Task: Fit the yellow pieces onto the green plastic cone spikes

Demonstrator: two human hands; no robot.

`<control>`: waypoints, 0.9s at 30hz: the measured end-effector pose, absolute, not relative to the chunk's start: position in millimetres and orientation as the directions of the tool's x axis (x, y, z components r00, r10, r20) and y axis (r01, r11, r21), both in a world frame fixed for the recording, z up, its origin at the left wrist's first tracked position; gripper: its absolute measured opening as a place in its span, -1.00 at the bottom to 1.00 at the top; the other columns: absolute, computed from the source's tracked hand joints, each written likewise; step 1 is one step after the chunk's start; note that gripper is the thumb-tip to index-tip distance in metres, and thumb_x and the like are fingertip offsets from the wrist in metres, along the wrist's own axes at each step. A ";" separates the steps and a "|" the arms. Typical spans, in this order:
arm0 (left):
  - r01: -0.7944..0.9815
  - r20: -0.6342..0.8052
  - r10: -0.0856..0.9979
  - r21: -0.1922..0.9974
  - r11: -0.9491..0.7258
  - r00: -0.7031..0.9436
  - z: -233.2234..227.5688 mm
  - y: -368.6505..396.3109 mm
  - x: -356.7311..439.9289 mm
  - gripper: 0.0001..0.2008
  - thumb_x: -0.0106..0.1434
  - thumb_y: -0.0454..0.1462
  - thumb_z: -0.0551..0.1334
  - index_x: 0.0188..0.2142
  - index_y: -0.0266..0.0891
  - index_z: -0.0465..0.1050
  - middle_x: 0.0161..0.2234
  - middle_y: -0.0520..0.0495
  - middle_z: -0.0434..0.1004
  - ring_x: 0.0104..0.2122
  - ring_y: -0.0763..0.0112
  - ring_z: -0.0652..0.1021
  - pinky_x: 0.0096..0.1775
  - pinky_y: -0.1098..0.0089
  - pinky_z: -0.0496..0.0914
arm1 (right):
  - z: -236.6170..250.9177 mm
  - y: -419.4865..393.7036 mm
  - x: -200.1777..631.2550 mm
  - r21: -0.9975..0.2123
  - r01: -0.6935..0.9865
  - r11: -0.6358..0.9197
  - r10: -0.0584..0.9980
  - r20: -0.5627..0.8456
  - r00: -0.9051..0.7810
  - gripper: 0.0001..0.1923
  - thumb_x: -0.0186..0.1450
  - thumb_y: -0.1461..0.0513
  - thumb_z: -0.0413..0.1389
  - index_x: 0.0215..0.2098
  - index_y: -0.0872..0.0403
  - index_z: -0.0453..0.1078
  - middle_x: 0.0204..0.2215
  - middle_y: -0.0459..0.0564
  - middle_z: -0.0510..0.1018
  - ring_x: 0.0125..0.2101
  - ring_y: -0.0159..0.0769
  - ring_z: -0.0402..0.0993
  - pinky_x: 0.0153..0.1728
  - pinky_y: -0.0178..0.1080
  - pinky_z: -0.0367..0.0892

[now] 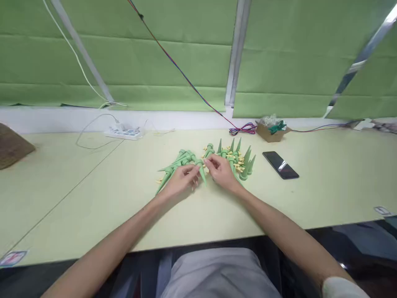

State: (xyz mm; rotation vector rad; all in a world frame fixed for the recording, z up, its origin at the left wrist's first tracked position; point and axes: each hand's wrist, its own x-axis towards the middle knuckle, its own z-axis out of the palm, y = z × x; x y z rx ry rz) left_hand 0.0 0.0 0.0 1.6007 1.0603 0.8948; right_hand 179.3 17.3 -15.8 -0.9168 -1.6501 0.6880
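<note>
My left hand [182,181] is closed, its thumb and fingers pinching a green cone-shaped piece [202,173] whose pointed end hangs downward. Right beside it, my right hand [221,171] is closed in a pinch against the upper part of that cone. Whatever lies between the right fingertips is too small to make out. Left of the hands is a pile of similar green cones [169,173], some with small yellow pieces. Behind and right of my right hand, more green cones [247,162] stand or lie among several small yellow pieces [239,165].
A black phone [281,165] lies to the right. Behind it is a small cardboard box [270,134] with clear plastic and green material. Coiled red and blue wires [243,130] rest along the wall. A white power strip [123,132] sits back left, with a brown object [12,145] farther left.
</note>
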 end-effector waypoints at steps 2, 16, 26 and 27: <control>0.264 0.143 0.932 0.935 -0.238 0.334 0.5 -0.1 -0.5 -0.54 0.33 0.08 0.20 -0.50 -0.22 0.33 -0.59 0.05 0.37 -0.59 0.45 0.40 -0.47 0.38 0.30 | -16.8 18.5 178.7 -0.812 0.220 0.541 0.841 0.525 -0.131 -0.68 0.40 0.09 0.05 -0.47 0.05 0.25 -0.60 -0.19 0.21 -0.56 -0.41 0.13 -0.50 -0.29 0.05; 0.458 0.654 0.694 0.539 -0.707 0.301 -16.2 5.6 -8.5 -0.87 0.32 -0.21 0.30 -0.22 -0.23 0.56 -0.26 -0.05 0.49 -0.47 0.50 0.43 -0.46 0.46 0.36 | -18.2 23.3 176.6 -0.852 0.188 0.488 0.870 0.457 -0.187 -0.68 0.34 0.11 0.06 -0.53 0.06 0.25 -0.58 -0.16 0.26 -0.52 -0.39 0.15 -0.47 -0.29 0.06; 0.459 0.553 0.792 0.651 -0.604 0.258 -11.3 4.8 -2.9 -0.82 0.30 -0.26 0.26 -0.11 -0.20 0.53 -0.17 -0.07 0.54 -0.45 0.49 0.49 -0.41 0.44 0.43 | -18.0 21.7 170.7 -0.871 0.167 0.462 0.886 0.450 -0.107 -0.67 0.35 0.07 0.05 -0.51 0.05 0.24 -0.59 -0.17 0.24 -0.55 -0.40 0.15 -0.49 -0.29 0.07; 0.444 0.512 0.823 0.695 -0.566 0.246 -9.9 4.2 -1.8 -0.79 0.29 -0.25 0.26 -0.08 -0.20 0.51 -0.13 -0.08 0.55 -0.44 0.48 0.51 -0.41 0.44 0.43 | -17.8 20.9 170.5 -0.872 0.165 0.462 0.887 0.451 -0.098 -0.68 0.36 0.06 0.05 -0.49 0.05 0.25 -0.58 -0.17 0.25 -0.55 -0.40 0.16 -0.49 -0.29 0.08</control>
